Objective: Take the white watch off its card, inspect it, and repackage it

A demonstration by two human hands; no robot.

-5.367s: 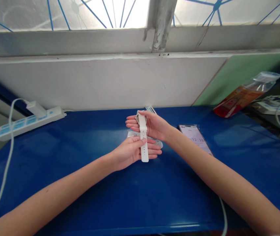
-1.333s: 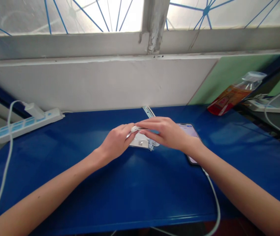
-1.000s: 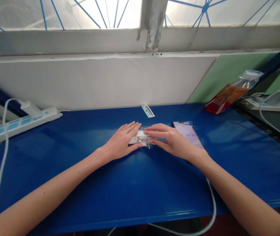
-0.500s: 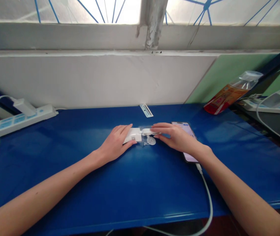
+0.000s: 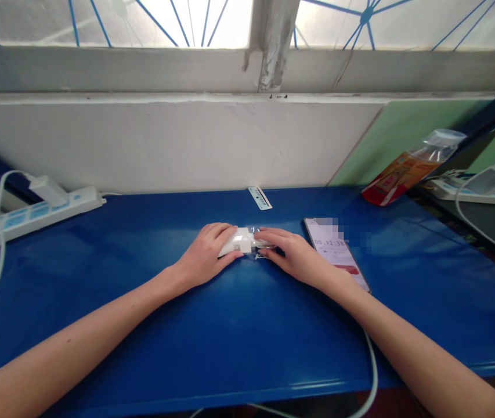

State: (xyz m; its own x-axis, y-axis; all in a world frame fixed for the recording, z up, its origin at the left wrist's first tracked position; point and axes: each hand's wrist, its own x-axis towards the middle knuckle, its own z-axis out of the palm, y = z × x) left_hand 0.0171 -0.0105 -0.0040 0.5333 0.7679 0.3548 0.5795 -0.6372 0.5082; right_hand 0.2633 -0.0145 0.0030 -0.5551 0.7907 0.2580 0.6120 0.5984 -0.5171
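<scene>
Near the middle of the blue table, my left hand [image 5: 206,251] has its thumb and fingers closed on a small white card [image 5: 241,240] with a dark square mark. Clear plastic [image 5: 253,253] shows at the card's right end. My right hand [image 5: 288,249] is closed round a small white piece [image 5: 264,242] beside the card, mostly covered by the fingers. The round white disc is hidden now. A phone [image 5: 336,249] with a lit screen lies by my right hand, partly under the forearm.
The blue table [image 5: 230,342] meets a white wall. A ruler-like strip [image 5: 260,198] lies at its back edge. A power strip [image 5: 33,215] sits left, a tilted bottle [image 5: 408,168] leans right, and a white cable [image 5: 373,371] hangs over the front edge.
My right hand has moved left, closer to the card, and now covers the round disc. More of the phone's screen shows. My left hand has hardly moved.
</scene>
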